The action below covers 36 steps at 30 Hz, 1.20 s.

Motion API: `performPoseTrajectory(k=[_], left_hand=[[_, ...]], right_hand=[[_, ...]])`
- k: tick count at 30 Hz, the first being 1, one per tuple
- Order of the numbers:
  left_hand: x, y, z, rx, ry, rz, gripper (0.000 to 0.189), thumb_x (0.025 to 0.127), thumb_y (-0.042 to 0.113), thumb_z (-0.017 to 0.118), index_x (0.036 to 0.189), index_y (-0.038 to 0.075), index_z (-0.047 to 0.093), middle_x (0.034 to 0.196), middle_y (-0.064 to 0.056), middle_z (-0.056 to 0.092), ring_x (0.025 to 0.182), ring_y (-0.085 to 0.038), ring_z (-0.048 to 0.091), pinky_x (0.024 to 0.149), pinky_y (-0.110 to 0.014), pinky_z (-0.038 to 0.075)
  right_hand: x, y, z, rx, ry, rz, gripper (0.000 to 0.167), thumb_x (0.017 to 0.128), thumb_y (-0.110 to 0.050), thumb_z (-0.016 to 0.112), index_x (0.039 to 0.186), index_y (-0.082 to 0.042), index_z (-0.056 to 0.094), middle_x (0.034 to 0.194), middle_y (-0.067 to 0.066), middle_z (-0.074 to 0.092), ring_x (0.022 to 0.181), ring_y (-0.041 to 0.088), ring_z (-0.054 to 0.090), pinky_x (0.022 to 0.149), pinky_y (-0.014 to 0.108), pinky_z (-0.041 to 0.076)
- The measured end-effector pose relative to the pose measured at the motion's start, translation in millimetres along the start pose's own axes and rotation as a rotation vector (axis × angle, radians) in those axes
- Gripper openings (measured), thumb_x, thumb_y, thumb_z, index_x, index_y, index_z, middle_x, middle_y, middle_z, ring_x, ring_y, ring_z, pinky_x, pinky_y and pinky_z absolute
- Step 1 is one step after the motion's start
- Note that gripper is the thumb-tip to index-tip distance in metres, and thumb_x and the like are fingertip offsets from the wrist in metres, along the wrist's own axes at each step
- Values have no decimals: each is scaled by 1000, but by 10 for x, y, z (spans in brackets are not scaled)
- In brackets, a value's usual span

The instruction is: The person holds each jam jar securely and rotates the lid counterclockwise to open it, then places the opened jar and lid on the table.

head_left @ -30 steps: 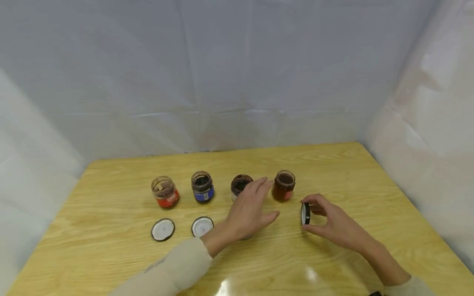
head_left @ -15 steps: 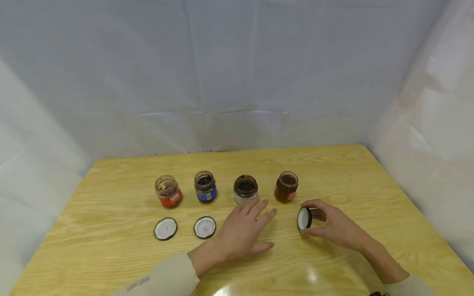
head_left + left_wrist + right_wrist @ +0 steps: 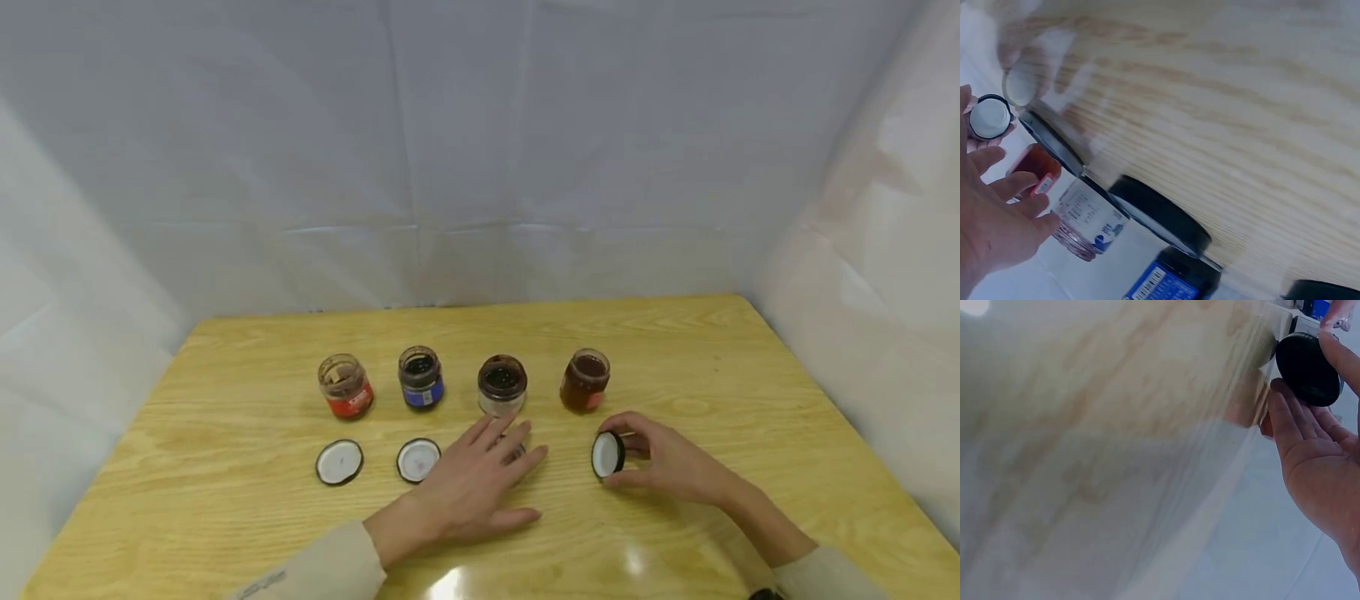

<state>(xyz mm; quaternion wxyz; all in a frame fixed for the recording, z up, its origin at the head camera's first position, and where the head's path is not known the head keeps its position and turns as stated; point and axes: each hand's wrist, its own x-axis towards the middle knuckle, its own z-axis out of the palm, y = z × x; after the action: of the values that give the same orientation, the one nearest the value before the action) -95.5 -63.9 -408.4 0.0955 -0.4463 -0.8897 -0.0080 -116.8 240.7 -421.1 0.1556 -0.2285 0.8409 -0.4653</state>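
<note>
My right hand [image 3: 667, 462] pinches a black jar lid [image 3: 607, 455] by its edge, thumb below and fingers above. The lid stands tilted near the tabletop, its white inside facing left; the right wrist view shows its black top [image 3: 1307, 369]. My left hand [image 3: 472, 492] is spread palm down, fingers straight, over a lid [image 3: 514, 452] that it partly hides. Behind that hand stands an uncovered jar with a pale label [image 3: 502, 387]. A jar of dark reddish content [image 3: 585, 380] stands uncovered beyond the right hand.
To the left stand two more uncovered jars, one red-labelled [image 3: 346, 387] and one blue-labelled [image 3: 422, 377]. In front of them lie two lids, white insides up: the left lid [image 3: 340, 462] and the right lid [image 3: 418, 460]. White sheeting [image 3: 465, 167] surrounds the wooden table [image 3: 225, 500].
My left hand has drawn back from the pale-labelled jar toward me. The right hand has lowered its lid slightly and turned it, so more of the white inside shows.
</note>
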Motion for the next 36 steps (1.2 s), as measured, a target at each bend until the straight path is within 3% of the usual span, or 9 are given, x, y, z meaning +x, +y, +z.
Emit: performPoseTrajectory(k=[7,15,28,36], left_hand=[[-70,-68,-9,-4,10,-15,67,91,62,44,144,20,45,145,-10,42,139,-32,25,111,-46,19],[-118,-96,-21,4,-13,-13,66,92,61,44,145,21,42,146,-11,40,139,-33,24,111,-47,21],[-197,-58,-27,-24,-68,-53,65,95,59,40,148,21,38,149,-13,35,138,-33,25,111,-48,18],[-237,-53,-20,-2,-71,-49,65,95,59,41,148,22,37,149,-13,35,137,-33,27,110,-49,20]], right_hand=[[46,-41,8,-157,12,-3,62,77,-38,79,125,-8,55,114,-1,58,108,23,56,91,40,46],[53,-73,21,-225,1,-29,62,77,-39,79,125,-6,58,116,1,59,107,22,57,89,38,47],[134,-68,66,-362,11,-133,50,73,-35,83,112,-14,61,111,-4,57,102,17,53,87,37,45],[146,-80,96,-425,7,-102,51,72,-38,83,111,-13,62,112,-2,55,104,20,51,88,42,44]])
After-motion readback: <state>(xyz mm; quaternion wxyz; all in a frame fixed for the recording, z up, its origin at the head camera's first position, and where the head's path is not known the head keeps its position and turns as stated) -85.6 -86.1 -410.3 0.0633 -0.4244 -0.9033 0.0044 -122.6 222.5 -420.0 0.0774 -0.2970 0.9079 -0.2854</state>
